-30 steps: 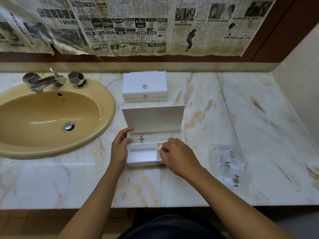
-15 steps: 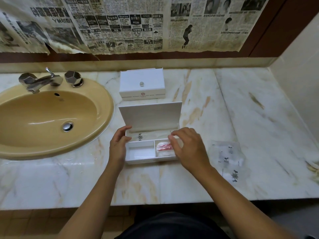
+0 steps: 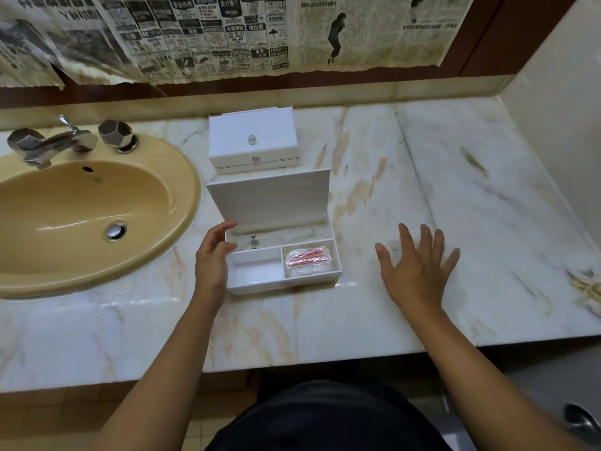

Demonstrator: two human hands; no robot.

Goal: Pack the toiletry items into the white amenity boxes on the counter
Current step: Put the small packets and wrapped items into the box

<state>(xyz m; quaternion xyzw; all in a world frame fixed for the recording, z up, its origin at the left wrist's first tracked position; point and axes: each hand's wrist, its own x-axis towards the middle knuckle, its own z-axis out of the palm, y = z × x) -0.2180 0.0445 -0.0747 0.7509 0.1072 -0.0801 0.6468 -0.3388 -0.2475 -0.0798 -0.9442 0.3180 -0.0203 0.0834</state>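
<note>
An open white amenity box (image 3: 286,284) stands on the marble counter (image 3: 357,320) with its lid (image 3: 270,200) upright. Its front right compartment holds a clear packet with red items (image 3: 307,259). The rear compartment holds a clear packet with a dark logo (image 3: 254,242). The front left compartment looks bare. My left hand (image 3: 213,258) grips the box's left wall. My right hand (image 3: 418,271) hovers to the right of the box, fingers spread, holding nothing, over the spot where clear packets lay; they are hidden. A second, closed white box (image 3: 253,141) sits behind.
A tan sink (image 3: 81,216) with chrome taps (image 3: 61,141) fills the left of the counter. Newspaper (image 3: 227,34) covers the wall behind. A crumpled pale scrap (image 3: 587,288) lies at the far right edge. A wall (image 3: 553,92) bounds the counter on the right.
My right hand has let go of the red packet in the front right compartment and moved right, opening over the counter. My left hand stays on the box.
</note>
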